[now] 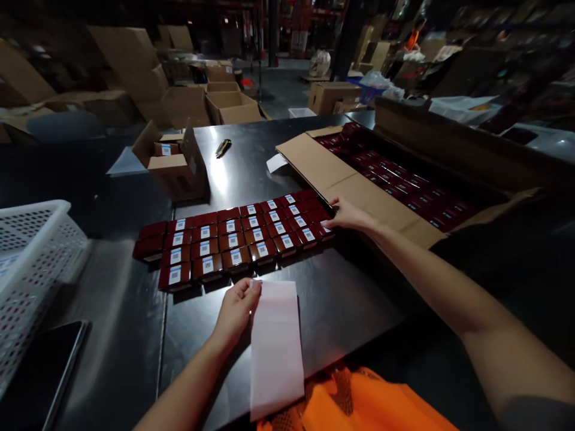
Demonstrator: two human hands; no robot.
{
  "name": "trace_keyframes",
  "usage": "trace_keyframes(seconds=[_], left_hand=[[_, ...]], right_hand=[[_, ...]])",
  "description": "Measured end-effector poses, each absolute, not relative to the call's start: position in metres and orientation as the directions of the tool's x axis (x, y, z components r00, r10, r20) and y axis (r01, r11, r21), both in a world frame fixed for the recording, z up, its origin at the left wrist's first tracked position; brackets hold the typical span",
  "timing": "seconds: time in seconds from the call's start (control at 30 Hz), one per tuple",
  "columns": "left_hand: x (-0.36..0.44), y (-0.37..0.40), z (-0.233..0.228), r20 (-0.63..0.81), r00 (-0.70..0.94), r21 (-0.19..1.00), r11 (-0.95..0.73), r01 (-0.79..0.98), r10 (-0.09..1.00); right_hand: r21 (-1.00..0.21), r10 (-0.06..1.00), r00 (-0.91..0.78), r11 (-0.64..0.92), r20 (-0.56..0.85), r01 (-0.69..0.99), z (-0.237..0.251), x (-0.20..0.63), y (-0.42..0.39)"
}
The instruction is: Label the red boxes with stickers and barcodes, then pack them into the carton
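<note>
Several small glossy dark red boxes (232, 240) stand in tight rows on the table, many with a white and blue QR-code sticker on top. My left hand (238, 302) pinches the top left corner of a long white paper sheet (277, 347), which hangs over the table's near edge. My right hand (348, 214) reaches to the right end of the rows, thumb and fingers around a dark red box (330, 216) there. Part of that box is hidden by the fingers. A large open carton (354, 188) beside my right hand holds more dark red boxes.
A small open carton (175, 170) stands behind the rows, near a yellow and black cutter (223, 148). A white plastic basket (42, 257) and a phone (49, 371) lie at left. Cartons (233, 108) fill the floor beyond the black table (359, 299). A person in orange (412, 41) is far off.
</note>
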State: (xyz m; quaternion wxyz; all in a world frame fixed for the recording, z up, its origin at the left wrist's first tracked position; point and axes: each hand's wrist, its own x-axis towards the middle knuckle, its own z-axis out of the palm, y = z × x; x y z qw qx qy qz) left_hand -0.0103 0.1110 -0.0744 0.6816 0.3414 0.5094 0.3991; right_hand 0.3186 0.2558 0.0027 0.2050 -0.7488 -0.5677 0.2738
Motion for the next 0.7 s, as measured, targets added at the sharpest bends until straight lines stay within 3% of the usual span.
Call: trace_keyframes(seconds=[0.13, 0.27, 0.37, 0.6, 0.7], left_hand=[[-0.008, 0.111, -0.07, -0.405, 0.135, 0.884, 0.425, -0.193, 0.904], [-0.006, 0.112, -0.069, -0.405, 0.107, 0.884, 0.418, -0.21, 0.908], [-0.007, 0.114, -0.07, -0.365, 0.105, 0.907, 0.379, -0.184, 0.925], [-0.011, 0.115, -0.083, -0.395, 0.123, 0.892, 0.412, -0.185, 0.91], [-0.012, 0.115, -0.085, -0.395, 0.159, 0.887, 0.42, -0.191, 0.905]], right_hand=[[-0.461, 0.98, 0.198, -0.185, -0.02, 0.868, 0.016, 0.306, 0.241], [-0.528, 0.942, -0.088, 0.257, 0.323, 0.809, 0.003, 0.246, 0.19], [-0.537, 0.863, -0.387, 0.505, 0.326, 0.675, -0.02, 0.193, 0.152], [-0.405, 0.758, -0.549, 0.652, 0.353, 0.641, -0.039, 0.157, 0.12], [-0.576, 0.731, -0.525, 0.675, 0.435, 0.461, -0.026, 0.171, 0.119]])
